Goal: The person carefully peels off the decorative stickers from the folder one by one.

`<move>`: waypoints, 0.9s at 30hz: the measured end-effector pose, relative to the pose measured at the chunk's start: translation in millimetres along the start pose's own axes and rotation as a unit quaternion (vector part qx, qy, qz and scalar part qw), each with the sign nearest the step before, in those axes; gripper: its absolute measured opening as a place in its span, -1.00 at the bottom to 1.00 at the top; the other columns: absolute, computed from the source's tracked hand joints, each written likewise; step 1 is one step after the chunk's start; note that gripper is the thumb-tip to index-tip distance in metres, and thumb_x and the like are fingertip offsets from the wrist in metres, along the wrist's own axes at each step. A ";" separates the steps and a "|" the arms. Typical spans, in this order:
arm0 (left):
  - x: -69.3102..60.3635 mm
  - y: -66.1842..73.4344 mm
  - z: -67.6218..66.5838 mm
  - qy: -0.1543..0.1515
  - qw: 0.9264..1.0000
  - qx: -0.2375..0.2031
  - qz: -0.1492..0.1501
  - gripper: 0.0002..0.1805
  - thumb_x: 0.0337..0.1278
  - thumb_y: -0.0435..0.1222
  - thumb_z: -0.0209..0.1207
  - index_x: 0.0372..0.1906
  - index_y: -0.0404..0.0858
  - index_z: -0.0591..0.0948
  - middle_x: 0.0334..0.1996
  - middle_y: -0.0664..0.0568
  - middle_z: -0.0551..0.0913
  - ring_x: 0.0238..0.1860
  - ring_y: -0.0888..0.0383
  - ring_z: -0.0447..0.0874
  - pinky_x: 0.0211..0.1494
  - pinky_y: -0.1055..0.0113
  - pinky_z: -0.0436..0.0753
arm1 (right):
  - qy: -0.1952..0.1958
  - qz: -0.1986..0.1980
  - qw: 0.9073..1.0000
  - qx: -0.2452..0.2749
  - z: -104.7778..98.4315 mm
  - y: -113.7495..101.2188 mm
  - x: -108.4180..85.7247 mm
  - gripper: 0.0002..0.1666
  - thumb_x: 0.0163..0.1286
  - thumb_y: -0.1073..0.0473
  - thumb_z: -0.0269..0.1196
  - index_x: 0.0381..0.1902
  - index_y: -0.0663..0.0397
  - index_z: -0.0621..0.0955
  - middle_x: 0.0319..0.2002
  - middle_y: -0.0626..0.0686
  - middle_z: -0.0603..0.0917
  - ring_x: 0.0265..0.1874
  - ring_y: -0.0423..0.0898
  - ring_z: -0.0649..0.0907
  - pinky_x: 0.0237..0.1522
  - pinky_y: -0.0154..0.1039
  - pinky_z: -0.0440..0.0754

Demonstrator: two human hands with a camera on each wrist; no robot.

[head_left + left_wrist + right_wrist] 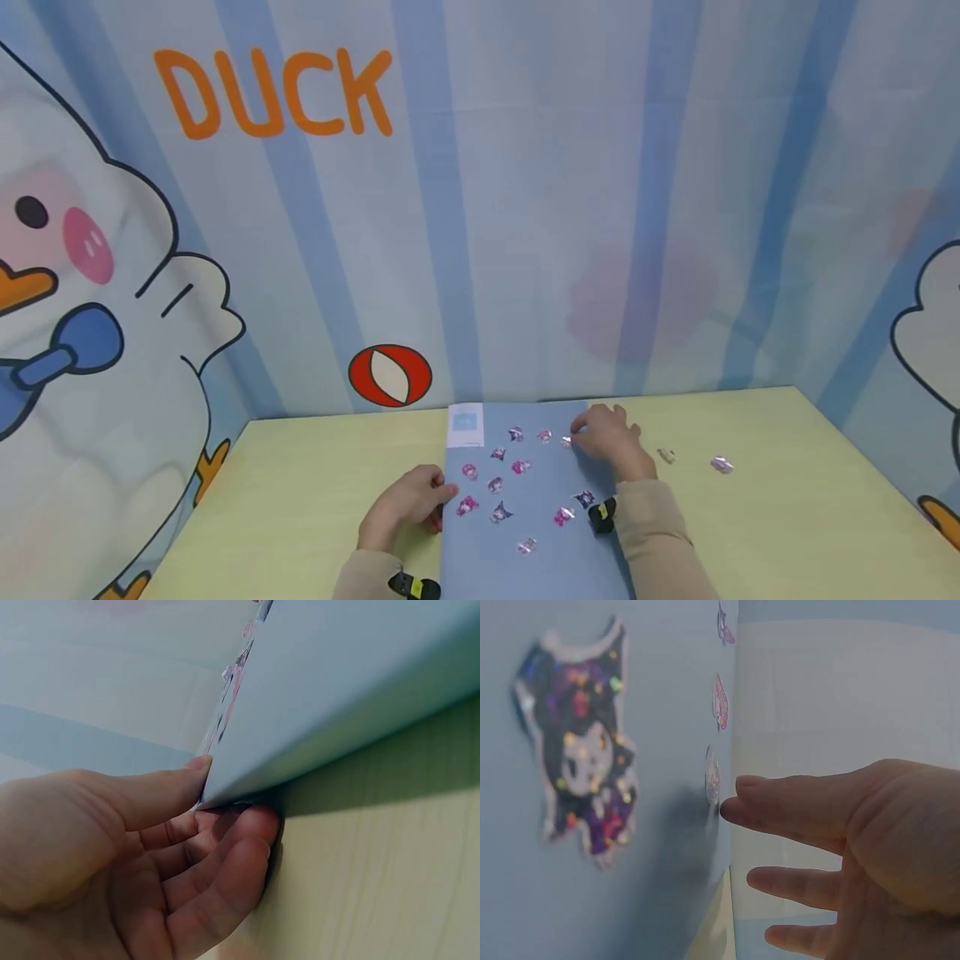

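A large blue sheet (540,508) lies on the table, dotted with several small shiny cartoon stickers. My left hand (408,504) is at its left edge; in the left wrist view the thumb lies along the edge of the sheet (315,675) and the fingers curl beneath it. Near the upper right edge, my right hand (611,437) has its fingertips at a small pale sticker (712,776), with thumb and index finger close together and the other fingers spread. Whether the fingertips touch that sticker is unclear. A black and purple sticker (581,750) appears large in the right wrist view.
Two loose shiny pieces, one yellowish (666,456) and one pinkish (722,464), lie on the pale yellow table (787,517) right of the sheet. A white label (466,437) marks the sheet's upper left corner. A blue striped cloth backdrop (540,208) stands behind the table.
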State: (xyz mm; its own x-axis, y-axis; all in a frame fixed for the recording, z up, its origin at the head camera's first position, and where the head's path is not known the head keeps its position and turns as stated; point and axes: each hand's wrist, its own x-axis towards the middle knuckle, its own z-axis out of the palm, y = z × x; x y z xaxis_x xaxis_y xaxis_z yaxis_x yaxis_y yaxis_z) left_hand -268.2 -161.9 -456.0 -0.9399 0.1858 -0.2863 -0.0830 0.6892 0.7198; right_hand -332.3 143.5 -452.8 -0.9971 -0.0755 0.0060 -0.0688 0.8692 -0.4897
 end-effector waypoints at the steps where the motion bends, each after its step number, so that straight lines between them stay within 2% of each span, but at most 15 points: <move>1: 0.0 -0.4 -0.4 0.002 1.000 0.002 -0.002 -0.80 0.39 -0.22 0.13 -0.31 -0.28 0.51 -0.53 -0.04 0.58 -0.55 0.10 0.57 -0.37 0.28 0.58 | 0.003 -0.001 1.000 0.002 1.7 -1.2 0.1 -0.80 0.24 0.19 0.28 -0.19 0.05 0.74 0.10 0.24 0.56 0.23 0.38 0.27 0.15 0.49 0.09; 9: -1.0 -1.1 0.5 -0.001 1.000 0.003 -0.012 -0.81 0.37 -0.22 0.15 -0.28 -0.27 0.52 -0.53 -0.05 0.58 -0.54 0.10 0.57 -0.34 0.28 0.59 | 0.003 -0.008 1.000 -0.026 5.0 -12.3 -3.8 -0.99 0.22 0.24 0.32 -0.40 0.04 0.67 -0.09 0.19 0.56 0.07 0.30 0.39 0.05 0.40 0.28; 12: -1.2 -1.0 0.2 0.001 1.000 0.002 -0.013 -0.81 0.37 -0.22 0.15 -0.28 -0.28 0.52 -0.53 -0.06 0.58 -0.54 0.10 0.57 -0.34 0.27 0.59 | 0.007 -0.011 0.999 -0.032 4.4 -14.1 -4.0 -0.91 0.21 0.27 0.31 -0.47 0.02 0.61 -0.12 0.18 0.55 0.02 0.27 0.40 0.02 0.38 0.31; 17: -0.7 -1.5 0.8 -0.002 1.000 0.001 -0.013 -0.81 0.37 -0.22 0.15 -0.29 -0.28 0.52 -0.54 -0.06 0.58 -0.56 0.10 0.57 -0.36 0.28 0.59 | 0.010 -0.015 0.999 -0.033 6.3 -11.7 -2.2 -0.84 0.22 0.27 0.28 -0.53 -0.03 0.57 -0.18 0.13 0.54 0.02 0.26 0.40 0.06 0.42 0.27; 22: 0.2 -0.8 0.3 0.002 1.000 -0.002 -0.003 -0.81 0.37 -0.24 0.15 -0.31 -0.30 0.51 -0.55 -0.06 0.58 -0.58 0.11 0.57 -0.41 0.28 0.60 | 0.015 -0.025 0.998 -0.048 7.1 -10.1 2.2 -0.78 0.31 0.26 0.22 -0.55 -0.04 0.53 -0.18 0.13 0.53 0.13 0.32 0.36 0.14 0.45 0.18; 27: 0.8 -0.5 -0.7 0.004 1.000 0.001 -0.011 -0.80 0.37 -0.22 0.15 -0.30 -0.29 0.52 -0.54 -0.06 0.58 -0.57 0.11 0.57 -0.39 0.29 0.60 | 0.012 -0.031 0.998 -0.044 3.1 -11.0 2.7 -0.78 0.34 0.25 0.20 -0.53 -0.01 0.52 -0.17 0.14 0.53 0.17 0.32 0.35 0.18 0.47 0.11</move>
State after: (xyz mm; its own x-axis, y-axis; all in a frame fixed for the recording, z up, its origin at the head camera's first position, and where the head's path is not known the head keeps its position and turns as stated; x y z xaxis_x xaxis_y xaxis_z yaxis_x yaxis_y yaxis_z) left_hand -269.1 -162.5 -456.1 -0.9405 0.1657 -0.2968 -0.1027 0.6939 0.7127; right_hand -334.1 132.2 -450.1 -0.9911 -0.1209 0.0550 -0.1328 0.9029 -0.4088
